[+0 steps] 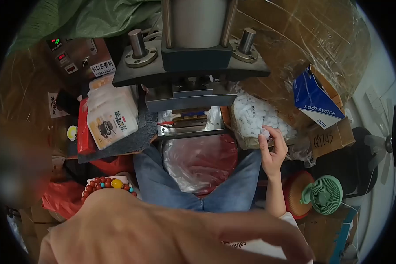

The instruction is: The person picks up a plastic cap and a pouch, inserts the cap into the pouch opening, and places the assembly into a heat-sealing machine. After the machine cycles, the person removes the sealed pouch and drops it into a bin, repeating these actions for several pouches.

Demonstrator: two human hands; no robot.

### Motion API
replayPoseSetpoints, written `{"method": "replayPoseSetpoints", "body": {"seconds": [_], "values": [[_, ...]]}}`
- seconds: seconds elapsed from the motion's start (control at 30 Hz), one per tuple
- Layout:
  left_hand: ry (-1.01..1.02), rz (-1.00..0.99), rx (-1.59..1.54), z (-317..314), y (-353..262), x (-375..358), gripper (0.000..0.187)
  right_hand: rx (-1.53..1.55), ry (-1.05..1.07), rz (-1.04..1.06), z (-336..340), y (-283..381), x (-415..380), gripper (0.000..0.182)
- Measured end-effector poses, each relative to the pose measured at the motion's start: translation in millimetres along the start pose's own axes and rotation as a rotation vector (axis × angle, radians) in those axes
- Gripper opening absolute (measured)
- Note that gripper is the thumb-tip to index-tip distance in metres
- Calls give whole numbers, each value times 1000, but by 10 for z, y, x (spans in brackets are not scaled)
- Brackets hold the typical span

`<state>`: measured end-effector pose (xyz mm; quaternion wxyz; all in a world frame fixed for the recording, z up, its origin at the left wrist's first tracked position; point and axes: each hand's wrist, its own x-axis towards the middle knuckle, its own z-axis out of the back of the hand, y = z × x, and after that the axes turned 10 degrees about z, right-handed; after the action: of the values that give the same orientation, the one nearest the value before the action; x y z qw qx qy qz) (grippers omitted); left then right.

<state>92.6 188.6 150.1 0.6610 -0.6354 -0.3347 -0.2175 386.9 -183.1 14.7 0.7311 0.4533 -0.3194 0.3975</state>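
Observation:
My right hand (274, 152) is at the near right corner of a box full of small white plastic pieces (256, 112). Its thumb and fingers are brought together around one small white plastic piece (264, 131). Very close to the camera, my left hand (132, 231) fills the bottom of the view with its back showing. Blur and the frame edge hide most of its fingers. A bracelet of red-brown beads (100, 184) with a large yellow bead circles that wrist. Between my knees lies a round red seat or tub covered in clear plastic (202, 160).
A press (196, 57) stands ahead, its metal bar above a lower metal plate (213, 121). Printed white pouches (112, 119) are stacked at left, near a control box (77, 57). To the right are a blue foot-switch carton (314, 99) and a green fan (326, 195).

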Motion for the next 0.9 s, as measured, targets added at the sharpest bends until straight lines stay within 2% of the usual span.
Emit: {"method": "replayPoseSetpoints", "body": {"seconds": [0.07,0.1,0.13,0.17,0.3,0.4,0.53,0.67,0.7,0.73,0.77,0.8,0.83,0.87,0.9], "values": [[-88,-58,21,-1501,352,310,31,16,27,-56,-6,37,-55,22],[-137,-100,34,-511,30,-215,31,19,25,-52,-8,34,-57,22],[-182,-138,44,-1110,195,2,31,33,32,-51,-1,52,-86,22],[-231,-184,50,-159,130,-16,31,42,41,-41,24,47,-89,22],[-415,-358,66,-532,300,107,31,32,10,-56,93,11,-134,22],[-546,-490,92,-866,369,201,31,70,24,-141,85,-15,-138,21],[-742,-646,95,-674,328,-52,32,40,58,-123,83,69,-105,21],[-902,-785,127,-833,465,257,32,101,72,-210,97,179,-180,25],[-704,-724,453,-656,642,298,27,126,53,-194,51,202,-210,27],[-498,-646,775,-432,975,360,25,247,95,-309,5,231,-286,27],[-732,-277,867,-321,1295,346,29,370,147,-419,-32,271,-393,27],[-729,110,877,-368,1433,462,36,503,235,-480,-87,303,-479,26],[-615,125,1197,47,1874,404,43,833,224,-555,-36,312,-585,23],[-548,180,1370,308,2254,314,51,1159,217,-634,78,319,-664,20],[-465,392,1631,422,2552,207,64,1326,-150,-448,245,383,-619,13]]}}
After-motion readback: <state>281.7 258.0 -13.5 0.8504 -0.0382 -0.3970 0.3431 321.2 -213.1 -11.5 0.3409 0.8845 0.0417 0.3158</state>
